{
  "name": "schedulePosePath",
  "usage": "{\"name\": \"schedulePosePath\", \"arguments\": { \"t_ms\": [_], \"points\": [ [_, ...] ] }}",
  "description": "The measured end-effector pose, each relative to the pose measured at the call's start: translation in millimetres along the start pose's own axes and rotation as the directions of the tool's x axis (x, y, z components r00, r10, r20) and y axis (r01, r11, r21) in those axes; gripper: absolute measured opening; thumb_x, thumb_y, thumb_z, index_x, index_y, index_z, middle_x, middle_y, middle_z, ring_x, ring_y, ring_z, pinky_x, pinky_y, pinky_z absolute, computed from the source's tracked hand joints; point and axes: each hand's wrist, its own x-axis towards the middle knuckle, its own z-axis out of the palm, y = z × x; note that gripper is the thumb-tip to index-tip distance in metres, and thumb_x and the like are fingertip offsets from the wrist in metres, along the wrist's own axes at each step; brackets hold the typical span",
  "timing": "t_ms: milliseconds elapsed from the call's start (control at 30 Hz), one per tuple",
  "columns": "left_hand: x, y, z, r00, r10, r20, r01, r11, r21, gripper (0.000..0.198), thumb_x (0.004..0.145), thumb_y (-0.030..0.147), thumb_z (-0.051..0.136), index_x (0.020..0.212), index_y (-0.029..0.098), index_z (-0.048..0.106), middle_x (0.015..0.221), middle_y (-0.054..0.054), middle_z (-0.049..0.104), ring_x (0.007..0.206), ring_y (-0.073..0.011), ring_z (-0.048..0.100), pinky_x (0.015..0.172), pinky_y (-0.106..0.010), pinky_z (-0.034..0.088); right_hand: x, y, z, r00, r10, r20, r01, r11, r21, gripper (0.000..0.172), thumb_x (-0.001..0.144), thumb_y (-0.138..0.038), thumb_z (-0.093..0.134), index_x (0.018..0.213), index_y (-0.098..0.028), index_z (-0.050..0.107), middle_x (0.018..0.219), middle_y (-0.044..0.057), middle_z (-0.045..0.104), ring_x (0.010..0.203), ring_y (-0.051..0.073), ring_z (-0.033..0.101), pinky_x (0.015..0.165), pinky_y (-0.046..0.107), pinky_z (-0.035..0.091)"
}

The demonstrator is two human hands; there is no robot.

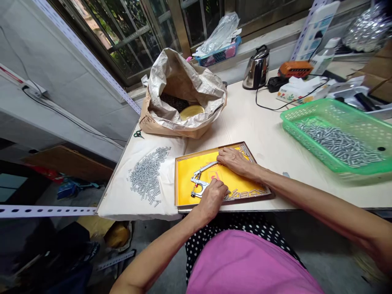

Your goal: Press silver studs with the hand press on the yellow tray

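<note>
A silver pair of hand-press pliers with a C-shaped jaw lies over a shallow tray with a yellow bottom. My left hand is closed round its lower handle, near the tray's front edge. At the end of the raised upper handle, my right hand is closed with fingers curled over it. The handles stand apart. Whether anything sits in the jaw is too small to tell. Small metal pins line the tray's front right edge, and more lie in its far right corner.
A heap of metal pins lies on white cloth at left. Behind stands an open paper sack holding dark bits and a yellow dish. A green basket of pins is at right. Scissors, a kettle and a cord are farther back.
</note>
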Motion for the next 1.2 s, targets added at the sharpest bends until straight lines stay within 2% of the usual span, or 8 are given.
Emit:
{"name": "schedulePosePath", "arguments": {
  "t_ms": [167, 333, 500, 600, 733, 1000, 1100, 1200],
  "points": [
    [6.4, 7.0, 1.5, 1.000, 0.017, -0.021, -0.016, 1.000, 0.014, 0.023, 0.100, 0.026, 0.049, 0.089, 0.016, 0.067, 0.089, -0.007, 0.066, 0.091, -0.0202, 0.055, 0.086, -0.033, 0.049, -7.2, 4.9, -4.4, 0.996, -0.058, -0.071, 0.054, 0.997, -0.048, 0.015, 0.096, -0.018, 0.053, 0.089, -0.018, 0.066, 0.090, 0.007, 0.067, 0.087, 0.022, 0.048, 0.073, 0.034, 0.026],
    [13.0, 3.2, -8.7, 0.978, 0.029, -0.206, -0.030, 1.000, -0.003, 0.020, 0.099, 0.028, 0.052, 0.101, 0.017, 0.069, 0.102, -0.008, 0.068, 0.097, -0.0191, 0.058, 0.087, -0.031, 0.050, -12.5, 18.9, -4.6, 0.992, -0.050, -0.119, 0.039, 0.995, -0.093, 0.014, 0.095, -0.020, 0.053, 0.091, -0.019, 0.066, 0.090, 0.007, 0.067, 0.088, 0.023, 0.049, 0.073, 0.034, 0.025],
    [-15.1, -67.4, -63.0, 0.834, -0.325, -0.445, 0.419, 0.899, 0.129, 0.022, 0.099, 0.022, 0.049, 0.095, 0.019, 0.071, 0.095, -0.007, 0.067, 0.093, -0.0206, 0.055, 0.081, -0.032, 0.048, -14.5, 27.1, 10.6, 0.995, -0.005, -0.098, 0.001, 0.999, -0.043, 0.018, 0.096, -0.020, 0.049, 0.091, -0.022, 0.066, 0.089, 0.006, 0.066, 0.087, 0.023, 0.049, 0.073, 0.035, 0.026],
    [-45.0, -124.6, -93.4, 0.707, -0.595, -0.382, 0.699, 0.669, 0.252, 0.024, 0.097, 0.020, 0.049, 0.093, 0.015, 0.072, 0.096, -0.011, 0.067, 0.097, -0.0255, 0.054, 0.077, -0.034, 0.046, -14.4, 25.6, 16.7, 0.995, 0.012, -0.094, -0.012, 1.000, 0.006, 0.020, 0.097, -0.021, 0.047, 0.088, -0.021, 0.065, 0.088, 0.007, 0.065, 0.085, 0.023, 0.047, 0.071, 0.034, 0.027],
    [-73.6, -171.4, -103.0, 0.598, -0.759, -0.259, 0.790, 0.502, 0.353, 0.019, 0.093, 0.021, 0.052, 0.093, 0.015, 0.070, 0.104, -0.013, 0.066, 0.108, -0.0285, 0.053, 0.076, -0.033, 0.043, -15.4, 21.8, 19.6, 0.993, 0.033, -0.110, -0.029, 0.999, 0.030, 0.023, 0.098, -0.019, 0.043, 0.085, -0.019, 0.062, 0.084, 0.008, 0.062, 0.082, 0.022, 0.045, 0.068, 0.033, 0.029],
    [-81.7, -176.3, -101.4, 0.679, -0.701, -0.218, 0.728, 0.607, 0.319, 0.022, 0.091, 0.014, 0.047, 0.087, 0.016, 0.068, 0.100, -0.012, 0.068, 0.104, -0.0274, 0.056, 0.078, -0.034, 0.044, -15.8, 17.3, 18.7, 0.993, 0.046, -0.111, -0.047, 0.999, -0.012, 0.021, 0.096, -0.013, 0.043, 0.086, -0.017, 0.061, 0.084, 0.008, 0.061, 0.084, 0.023, 0.046, 0.067, 0.032, 0.031],
    [-74.8, -160.5, -107.1, 0.668, -0.678, -0.307, 0.728, 0.681, 0.081, 0.017, 0.088, 0.020, 0.053, 0.087, 0.017, 0.070, 0.095, -0.010, 0.071, 0.095, -0.0243, 0.061, 0.081, -0.033, 0.046, -15.2, 15.4, 14.3, 0.995, 0.054, -0.088, -0.056, 0.998, -0.022, 0.021, 0.096, -0.012, 0.044, 0.086, -0.017, 0.061, 0.085, 0.009, 0.062, 0.084, 0.023, 0.046, 0.067, 0.032, 0.030],
    [-59.8, -130.4, -99.5, 0.670, -0.708, -0.221, 0.646, 0.704, -0.295, 0.017, 0.084, 0.029, 0.061, 0.086, 0.018, 0.073, 0.087, -0.006, 0.074, 0.078, -0.0195, 0.065, 0.076, -0.030, 0.049, -15.4, 13.8, 9.1, 0.997, 0.046, -0.065, -0.049, 0.998, -0.040, 0.020, 0.097, -0.014, 0.045, 0.089, -0.017, 0.062, 0.089, 0.009, 0.063, 0.085, 0.023, 0.045, 0.067, 0.033, 0.029]
  ]
}}
